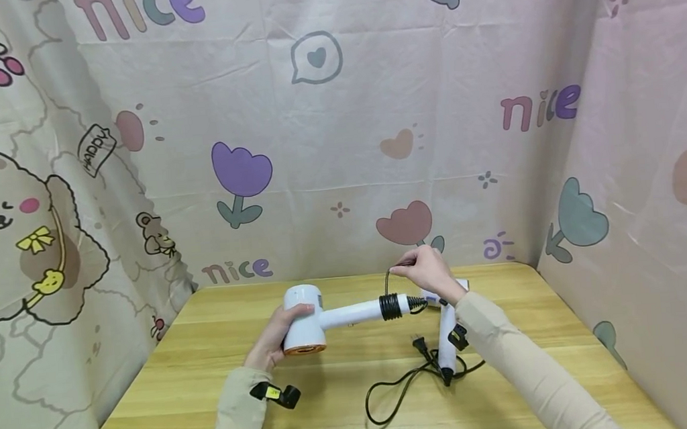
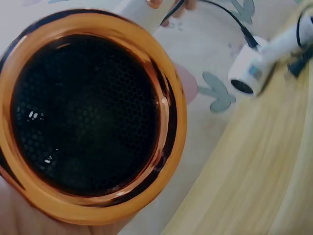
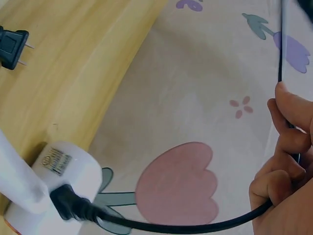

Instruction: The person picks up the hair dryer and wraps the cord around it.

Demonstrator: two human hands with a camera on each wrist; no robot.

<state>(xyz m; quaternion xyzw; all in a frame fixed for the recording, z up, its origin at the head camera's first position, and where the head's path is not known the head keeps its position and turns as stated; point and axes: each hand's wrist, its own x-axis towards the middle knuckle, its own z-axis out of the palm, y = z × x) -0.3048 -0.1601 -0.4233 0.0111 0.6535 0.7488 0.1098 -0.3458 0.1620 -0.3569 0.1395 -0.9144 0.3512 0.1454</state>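
Note:
My left hand (image 1: 273,338) grips the barrel of a white hair dryer (image 1: 307,328), holding it above the table with its handle pointing right. In the left wrist view its copper-rimmed round end (image 2: 171,142) fills much of the frame. A black power cord (image 1: 390,307) is wound in several turns around the handle. My right hand (image 1: 426,268) pinches that cord above the coil, and a taut length runs down to the handle. In the right wrist view the cord passes through the curled fingers (image 3: 291,105), and its plug end (image 3: 73,205) hangs free.
A second white hair dryer (image 1: 446,341) lies on the wooden table (image 1: 335,410), partly behind my right forearm. Its loose black cord (image 1: 387,383) loops across the wood, with a two-pin plug (image 1: 420,345) near its handle. A patterned curtain (image 1: 326,142) hangs behind and at both sides.

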